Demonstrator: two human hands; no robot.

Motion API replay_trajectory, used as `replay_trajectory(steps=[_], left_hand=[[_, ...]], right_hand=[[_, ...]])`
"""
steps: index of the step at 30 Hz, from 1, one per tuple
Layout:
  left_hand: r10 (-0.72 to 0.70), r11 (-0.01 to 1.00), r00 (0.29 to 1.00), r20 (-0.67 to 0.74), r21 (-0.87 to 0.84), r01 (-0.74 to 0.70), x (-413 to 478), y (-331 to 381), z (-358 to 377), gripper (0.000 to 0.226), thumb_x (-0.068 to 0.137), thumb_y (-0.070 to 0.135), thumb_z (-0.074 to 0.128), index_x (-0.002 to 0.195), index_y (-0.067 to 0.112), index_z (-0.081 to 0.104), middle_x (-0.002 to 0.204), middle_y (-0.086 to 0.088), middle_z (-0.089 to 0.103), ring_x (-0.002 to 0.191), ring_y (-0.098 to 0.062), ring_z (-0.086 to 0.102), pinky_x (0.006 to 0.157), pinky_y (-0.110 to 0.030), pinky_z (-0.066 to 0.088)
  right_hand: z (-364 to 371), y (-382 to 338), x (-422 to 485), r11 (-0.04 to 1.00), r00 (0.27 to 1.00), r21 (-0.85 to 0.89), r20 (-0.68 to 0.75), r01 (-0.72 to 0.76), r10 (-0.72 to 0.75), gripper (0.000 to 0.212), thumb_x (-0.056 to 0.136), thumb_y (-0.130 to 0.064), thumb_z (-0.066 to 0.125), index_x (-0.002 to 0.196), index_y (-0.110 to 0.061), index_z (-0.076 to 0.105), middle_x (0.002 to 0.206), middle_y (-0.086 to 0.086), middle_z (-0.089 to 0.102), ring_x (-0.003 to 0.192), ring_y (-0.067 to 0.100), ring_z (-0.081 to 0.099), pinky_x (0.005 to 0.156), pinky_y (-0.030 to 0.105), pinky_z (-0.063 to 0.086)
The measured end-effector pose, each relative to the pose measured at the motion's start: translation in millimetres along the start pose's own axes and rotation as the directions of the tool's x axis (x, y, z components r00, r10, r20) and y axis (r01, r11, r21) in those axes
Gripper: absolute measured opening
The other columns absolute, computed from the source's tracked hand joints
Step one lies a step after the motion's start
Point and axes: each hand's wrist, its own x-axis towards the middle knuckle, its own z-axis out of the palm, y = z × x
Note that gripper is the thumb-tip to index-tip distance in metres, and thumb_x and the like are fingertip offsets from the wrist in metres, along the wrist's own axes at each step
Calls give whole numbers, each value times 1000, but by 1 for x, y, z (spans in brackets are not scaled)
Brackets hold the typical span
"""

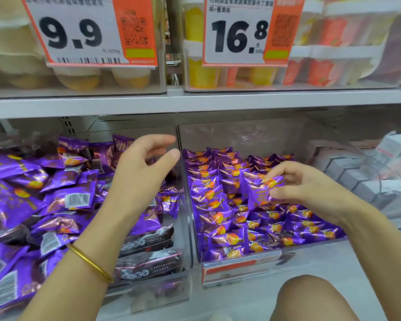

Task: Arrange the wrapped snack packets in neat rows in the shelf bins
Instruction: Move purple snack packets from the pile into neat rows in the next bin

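Note:
Two clear plastic shelf bins stand side by side on the lower shelf. The left bin [185,262] holds a loose jumble of purple wrapped snack packets [63,200], some showing barcodes. The right bin [241,135] holds purple packets with orange marks [218,218] lined up in rows. My right hand [310,188] pinches one purple packet [259,188] between thumb and fingers just above the rows in the right bin. My left hand [144,165], a gold bangle on its wrist, hovers over the left bin near the divider, fingers relaxed and holding nothing.
Dark-wrapped packets [148,244] lie at the front right of the left bin. A third clear bin with white boxes [357,172] stands to the right. The shelf above [195,100] carries bins of cups with price cards 9.9 and 16.8. My knee [310,300] is low in front.

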Motion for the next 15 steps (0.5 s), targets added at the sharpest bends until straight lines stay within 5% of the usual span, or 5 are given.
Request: replay_trajectory(steps=[4,9,13,15], left_hand=[[-38,999,998,-40,-28,37,2,-1,1,24,88,10,60,92,33,63,100,12,66,84,6,60,79,-21,48],[-82,995,994,-69,46,86,4,-3,-3,19,90,10,58,102,24,63,98,13,64,77,8,58,67,-8,48],[-126,987,989,-73,93,133,4,-5,-9,20,91,10,57,104,23,63,99,13,63,81,3,57,72,-16,45],[-139,983,988,-69,112,147,4,-5,-11,19,91,11,56,103,24,63,97,14,62,80,2,57,71,-15,44]], right_hand=[[8,6,9,991,997,-134,81,-8,19,22,76,10,67,89,-7,64,81,-5,68,73,4,63,63,14,49],[19,10,16,977,1000,-211,-2,-8,8,22,76,4,71,89,-11,64,102,9,66,79,13,59,71,21,49],[29,10,16,943,996,-332,-86,-8,-22,20,79,-3,72,92,-16,64,104,8,62,70,21,55,67,36,49],[36,10,15,867,994,-497,-76,35,-83,21,80,-10,72,93,-21,58,105,9,60,72,18,53,64,28,42]])
